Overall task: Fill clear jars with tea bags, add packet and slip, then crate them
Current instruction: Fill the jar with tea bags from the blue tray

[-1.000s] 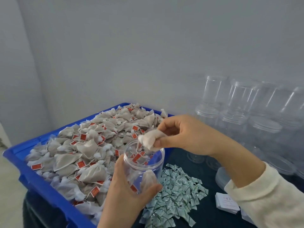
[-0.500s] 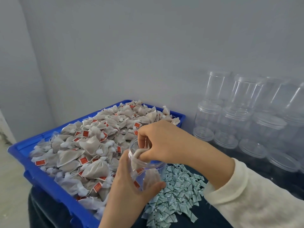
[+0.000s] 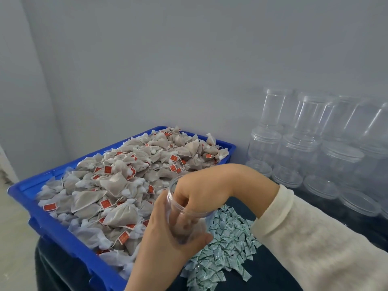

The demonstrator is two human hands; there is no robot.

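My left hand (image 3: 165,244) grips a clear jar (image 3: 198,226) from the side and holds it upright above the table, next to the blue crate (image 3: 63,234). The crate is heaped with grey tea bags (image 3: 117,181) that carry red tags. My right hand (image 3: 201,185) reaches down through the jar's mouth, its fingers deep inside among the tea bags. Through the clear wall the fingers look blurred, so whether they hold a bag is unclear. A pile of small green-white packets (image 3: 226,244) lies on the dark cloth just right of the jar.
Stacked empty clear jars (image 3: 300,152) and loose lids (image 3: 287,177) stand against the wall at the right. A dark cloth (image 3: 273,276) covers the table. A grey wall is close behind, and the floor drops away left of the crate.
My right hand carried a tea bag from above the jar to its rim and has now pushed down into the jar. My left hand has kept hold of the jar.
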